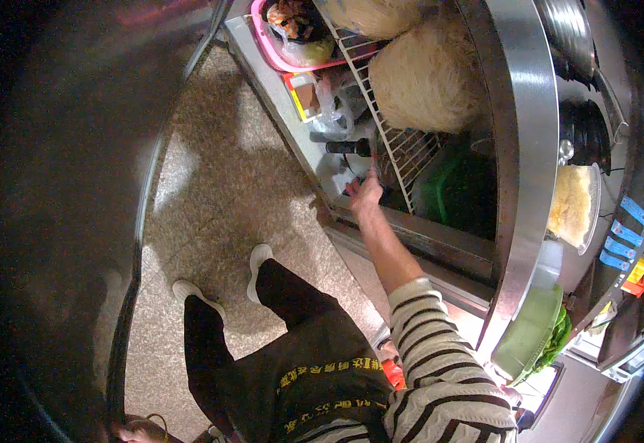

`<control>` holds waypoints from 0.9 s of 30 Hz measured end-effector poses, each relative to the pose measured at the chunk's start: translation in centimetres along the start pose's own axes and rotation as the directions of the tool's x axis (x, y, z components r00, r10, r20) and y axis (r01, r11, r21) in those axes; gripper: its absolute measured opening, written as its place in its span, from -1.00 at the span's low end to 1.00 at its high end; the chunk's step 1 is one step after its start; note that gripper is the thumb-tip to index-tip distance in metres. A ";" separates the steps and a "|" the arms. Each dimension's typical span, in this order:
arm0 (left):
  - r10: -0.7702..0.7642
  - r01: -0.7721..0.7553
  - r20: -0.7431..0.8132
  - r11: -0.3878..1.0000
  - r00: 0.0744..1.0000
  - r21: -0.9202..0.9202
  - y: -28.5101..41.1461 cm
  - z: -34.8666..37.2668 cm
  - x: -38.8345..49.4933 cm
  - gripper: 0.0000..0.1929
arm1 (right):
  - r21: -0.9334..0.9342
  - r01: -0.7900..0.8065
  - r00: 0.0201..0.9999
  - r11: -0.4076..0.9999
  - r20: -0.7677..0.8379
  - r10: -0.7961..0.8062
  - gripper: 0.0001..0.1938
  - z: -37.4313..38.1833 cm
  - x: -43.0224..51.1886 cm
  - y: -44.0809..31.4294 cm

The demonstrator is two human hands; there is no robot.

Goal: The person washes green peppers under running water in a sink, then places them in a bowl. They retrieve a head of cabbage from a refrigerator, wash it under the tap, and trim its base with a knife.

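My right hand (367,192) reaches low into an undercounter refrigerator, beside the end of a white wire shelf (405,160). Its index finger is stretched forward, and a dark thing lies around the fingertips; whether the hand grips it I cannot tell. Just beyond the fingers, a black cylindrical item (349,147) lies on the cabinet floor (327,166). Farther in are a clear plastic bag (334,113) and a red and yellow box (301,97). At the lower left, my left hand (143,429), partly cut off by the frame, grips the edge of the dark refrigerator door (128,332).
Large bundles of pale noodles (424,77) and a green container (433,191) sit on the shelf. A pink basket (269,47) holds bagged food. Along the steel counter edge (532,99) stand pots (571,39), a tub of yellowish food (574,205) and a green basin (529,332) of leafy greens.
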State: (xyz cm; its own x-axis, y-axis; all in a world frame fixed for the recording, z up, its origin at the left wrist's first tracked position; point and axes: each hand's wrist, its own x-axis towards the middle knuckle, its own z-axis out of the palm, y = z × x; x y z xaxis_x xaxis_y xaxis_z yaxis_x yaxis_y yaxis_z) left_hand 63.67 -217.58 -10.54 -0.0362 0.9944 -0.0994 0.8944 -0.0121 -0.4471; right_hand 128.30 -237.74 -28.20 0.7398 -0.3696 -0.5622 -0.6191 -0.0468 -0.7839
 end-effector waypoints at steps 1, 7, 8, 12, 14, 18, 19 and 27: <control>0.006 -0.006 0.002 1.000 1.000 0.000 0.1 0.2 0.1 -0.91 | 0.095 -0.121 0.992 0.988 -0.015 0.123 -0.55 -0.5 2.6 -1.2; -0.027 0.027 -0.007 1.000 1.000 0.009 -0.2 0.6 -0.3 -0.91 | 0.395 -0.142 0.964 0.907 0.264 0.036 -0.59 -2.7 7.4 -1.1; -0.037 0.037 -0.008 0.999 0.999 0.014 -0.3 0.5 -0.3 -0.91 | 0.411 -0.199 0.974 0.890 0.183 0.134 -0.61 -2.0 5.9 -1.3; -0.053 0.053 -0.004 0.998 0.999 0.014 -0.3 0.2 -0.2 -0.91 | -0.039 0.004 0.949 0.999 0.316 0.009 -0.68 1.6 -2.7 -1.0; -0.065 0.065 0.001 0.998 0.998 0.008 -0.2 0.1 -0.2 -0.91 | -0.146 0.434 0.766 0.889 0.580 -0.279 -0.68 5.0 -6.2 -0.9; -0.085 0.085 -0.014 0.996 0.996 0.008 0.0 -0.4 -0.2 -0.91 | -0.115 0.989 0.148 0.094 0.836 -0.528 -0.54 15.9 -7.2 -1.0; -0.089 0.089 -0.017 0.996 0.996 0.010 0.2 -0.6 -0.2 -0.91 | -0.097 0.994 0.049 -0.051 0.812 -0.581 -0.56 18.8 -6.4 -1.2; -0.156 0.164 -0.064 0.973 0.986 0.163 2.9 -3.5 -0.4 -0.91 | -0.513 0.623 0.775 0.590 0.306 -0.553 -0.63 38.4 1.9 -1.0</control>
State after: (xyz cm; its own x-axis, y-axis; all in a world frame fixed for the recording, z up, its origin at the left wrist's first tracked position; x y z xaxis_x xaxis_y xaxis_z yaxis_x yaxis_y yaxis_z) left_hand 67.88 -217.63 -8.66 -0.1468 0.9888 0.0284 0.7912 0.1346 -0.5966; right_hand 140.46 -202.73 -38.61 0.9963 0.0229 -0.0830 -0.0396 -0.7342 -0.6778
